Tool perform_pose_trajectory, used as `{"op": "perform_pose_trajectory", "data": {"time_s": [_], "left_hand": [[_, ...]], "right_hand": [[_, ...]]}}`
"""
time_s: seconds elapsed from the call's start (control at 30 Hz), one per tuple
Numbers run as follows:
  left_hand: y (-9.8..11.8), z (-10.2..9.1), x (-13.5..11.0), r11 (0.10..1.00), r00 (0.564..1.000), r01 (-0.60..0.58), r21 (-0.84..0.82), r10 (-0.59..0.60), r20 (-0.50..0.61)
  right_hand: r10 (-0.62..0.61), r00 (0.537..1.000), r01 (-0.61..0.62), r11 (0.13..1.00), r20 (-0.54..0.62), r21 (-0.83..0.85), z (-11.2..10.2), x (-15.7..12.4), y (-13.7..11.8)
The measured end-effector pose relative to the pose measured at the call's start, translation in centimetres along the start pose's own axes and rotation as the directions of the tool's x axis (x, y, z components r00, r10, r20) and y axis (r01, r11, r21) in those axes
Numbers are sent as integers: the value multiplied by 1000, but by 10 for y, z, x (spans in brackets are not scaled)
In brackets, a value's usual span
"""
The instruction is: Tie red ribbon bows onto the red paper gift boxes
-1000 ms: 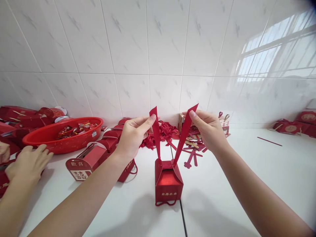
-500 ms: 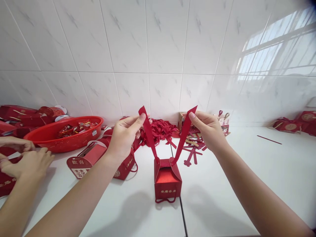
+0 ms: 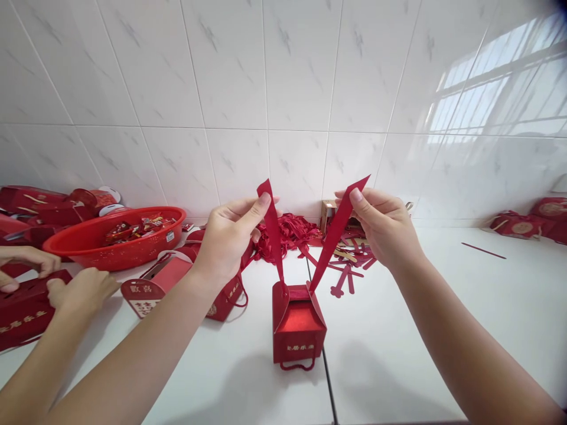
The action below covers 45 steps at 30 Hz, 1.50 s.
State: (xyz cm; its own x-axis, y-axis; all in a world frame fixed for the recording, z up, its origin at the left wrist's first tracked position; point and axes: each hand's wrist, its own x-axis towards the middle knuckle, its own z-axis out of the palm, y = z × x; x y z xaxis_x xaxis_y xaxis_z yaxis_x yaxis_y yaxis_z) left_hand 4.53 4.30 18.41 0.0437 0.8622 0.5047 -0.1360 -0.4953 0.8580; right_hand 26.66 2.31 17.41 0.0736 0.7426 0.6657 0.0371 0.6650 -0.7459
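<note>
Two long red paper strips stick up out of the little red box, and you've got one in each hand. Your left hand is up and to the left of the box, thumb and forefinger pinched tight on the left strip near its tip. Your right hand is up and to the right of the box, pinching the right strip the same way. Both strips run down to the box's open top and splay apart in a V. So the box sits on the white counter below and between your hands, and neither hand touches it directly. It's standing upright, gold lettering on the front, with a cord loop hanging at its base.

Behind the box, against the tiled wall, there's a heap of red ribbon, and behind it to the right a scatter of red cut-out pieces. Left of the box a few more red boxes lie tipped over, and further left is a red basin with wrapped sweets in it. Way off left of the box, another person's hands are on a flat red carton.
</note>
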Motion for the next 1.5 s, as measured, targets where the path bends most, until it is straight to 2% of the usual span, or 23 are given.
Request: {"op": "perform_pose_trajectory", "data": {"time_s": [0.2,0.33,0.4,0.5,0.57,0.63,0.7,0.8,0.9,1.0,1.17,1.23,1.3,1.33,1.4,1.47,1.5], "left_hand": [[1,0,-10,998,997,63,0,-63,53],[2,-1,-13,998,995,61,-18,-60,83],[2,1,-14,998,991,62,-24,-59,118],[2,6,-18,997,976,76,-19,-71,204],[2,11,-25,997,964,83,7,-82,251],[1,15,-32,994,955,94,54,-105,277],[-3,17,-38,988,947,110,106,-136,291],[-12,20,-42,976,940,120,180,-170,297],[-21,21,-41,964,942,115,238,-182,282],[-27,20,-39,962,935,138,237,-205,291],[-36,10,-35,961,858,238,137,-275,433],[-42,4,-32,950,842,306,63,-301,448],[-48,-2,-30,907,817,421,-29,-365,446],[-50,-4,-29,870,796,486,-82,-401,453],[-53,-7,-28,786,750,590,-185,-449,485],[-53,-8,-29,731,727,634,-254,-450,519],[-53,-8,-30,721,726,636,-275,-438,529]], "right_hand": [[0,1000,0,1000,-1,4,-1,-5,0],[2,1000,-2,1000,18,9,-3,-9,-2],[46,998,-47,999,39,27,-3,-10,-4],[176,980,-183,981,91,68,3,-12,-8],[257,960,-263,964,108,40,9,-15,-9],[295,950,-293,956,105,-29,17,-19,-8],[295,946,-285,954,132,-89,23,-25,-7],[276,930,-250,959,242,-135,29,-35,-4],[252,914,-228,967,318,-110,32,-42,-1],[209,917,-197,978,339,-69,34,-45,7],[166,906,-182,983,389,5,30,-46,28],[62,921,-46,998,386,-50,24,-46,35],[-146,910,228,958,387,-175,19,-49,40],[-259,879,376,893,400,-249,16,-50,42],[-420,787,599,694,451,-399,12,-53,45],[-491,710,704,483,505,-520,9,-55,47],[-505,685,725,399,525,-562,8,-56,48]]}}
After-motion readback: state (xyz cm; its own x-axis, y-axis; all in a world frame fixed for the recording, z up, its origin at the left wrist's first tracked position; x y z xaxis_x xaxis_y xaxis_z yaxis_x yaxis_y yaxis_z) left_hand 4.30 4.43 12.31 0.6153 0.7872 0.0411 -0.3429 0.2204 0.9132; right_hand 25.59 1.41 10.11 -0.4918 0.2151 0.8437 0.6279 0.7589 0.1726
